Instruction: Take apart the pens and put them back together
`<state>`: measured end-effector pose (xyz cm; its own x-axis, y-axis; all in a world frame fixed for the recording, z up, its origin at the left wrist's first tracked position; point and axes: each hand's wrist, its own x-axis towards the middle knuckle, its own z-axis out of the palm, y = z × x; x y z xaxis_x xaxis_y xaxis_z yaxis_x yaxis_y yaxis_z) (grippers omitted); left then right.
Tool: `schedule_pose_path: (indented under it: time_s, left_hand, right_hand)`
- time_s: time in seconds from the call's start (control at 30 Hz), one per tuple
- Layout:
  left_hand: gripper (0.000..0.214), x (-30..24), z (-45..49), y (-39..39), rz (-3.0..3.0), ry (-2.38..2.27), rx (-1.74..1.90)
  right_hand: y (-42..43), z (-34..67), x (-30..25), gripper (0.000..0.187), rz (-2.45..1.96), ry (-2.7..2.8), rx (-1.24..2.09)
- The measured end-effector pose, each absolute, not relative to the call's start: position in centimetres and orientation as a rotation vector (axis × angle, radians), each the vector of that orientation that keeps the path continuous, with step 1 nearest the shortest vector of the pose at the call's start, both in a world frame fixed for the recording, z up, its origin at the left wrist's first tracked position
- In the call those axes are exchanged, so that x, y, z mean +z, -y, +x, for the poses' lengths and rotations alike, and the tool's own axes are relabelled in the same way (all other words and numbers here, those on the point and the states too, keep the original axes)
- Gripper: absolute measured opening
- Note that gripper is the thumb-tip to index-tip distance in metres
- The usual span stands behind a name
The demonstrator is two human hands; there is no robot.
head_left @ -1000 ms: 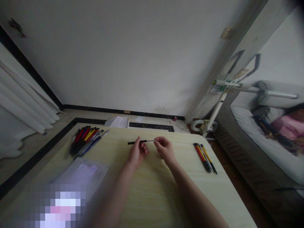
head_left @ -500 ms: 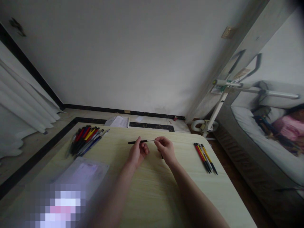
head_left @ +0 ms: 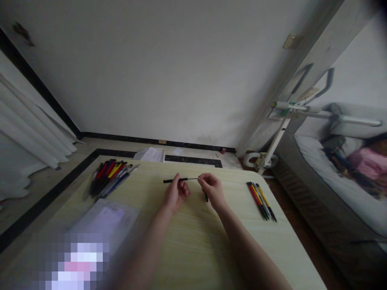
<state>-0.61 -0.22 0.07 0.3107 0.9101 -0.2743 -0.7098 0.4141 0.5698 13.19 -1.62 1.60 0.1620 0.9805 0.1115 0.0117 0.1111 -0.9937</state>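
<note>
My left hand is closed around a black pen barrel, held nearly level above the table. From the barrel's right end a thin, pale pen refill sticks out. Thumb and fingertips of my right hand pinch the far tip of that refill. A short black piece shows just under my right hand; whether it is held or lies on the table I cannot tell. Several pens in red, grey and yellow with black ends lie side by side to the right.
A heap of mixed pens lies at the back left of the pale wooden table. Nearer me on the left is a clear plastic sleeve, partly blurred. Beyond the table's right edge stand a white exercise frame and a bed.
My right hand has shifted slightly to the right with the refill tip, and more of the refill shows. More of the black piece under that hand is visible. My left hand stays in place.
</note>
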Motion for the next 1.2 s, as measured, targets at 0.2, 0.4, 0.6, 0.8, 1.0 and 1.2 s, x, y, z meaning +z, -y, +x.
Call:
schedule_pose_path:
  time_s: [0.2, 0.4, 0.6, 0.8, 1.0, 1.2]
  left_hand:
    - [0.036, -0.04, -0.61, 0.19, 0.376, -0.611, 1.109]
    - [0.036, 0.08, -0.6, 0.17, 0.366, -0.627, 1.1]
    - [0.035, 0.05, -0.64, 0.18, 0.378, -0.619, 1.105]
    - [0.035, -0.1, -0.67, 0.14, 0.373, -0.621, 1.104]
    - [0.036, -0.39, -0.73, 0.08, 0.387, -0.608, 1.104]
    - [0.036, -0.14, -0.71, 0.13, 0.36, -0.606, 1.089]
  right_hand:
    - [1.55, 13.33, 1.52, 0.017, -1.181, 1.116, 1.008]
    - [1.54, 13.58, 1.59, 0.017, -1.178, 1.117, 1.003]
    - [1.49, 13.75, 1.7, 0.017, -1.167, 1.115, 1.005]
    - [1.59, 13.75, 1.88, 0.016, -1.174, 1.126, 0.993]
    - [1.51, 13.78, 1.74, 0.017, -1.145, 1.122, 1.007]
    - [1.46, 13.84, 1.77, 0.017, -1.163, 1.12, 0.994]
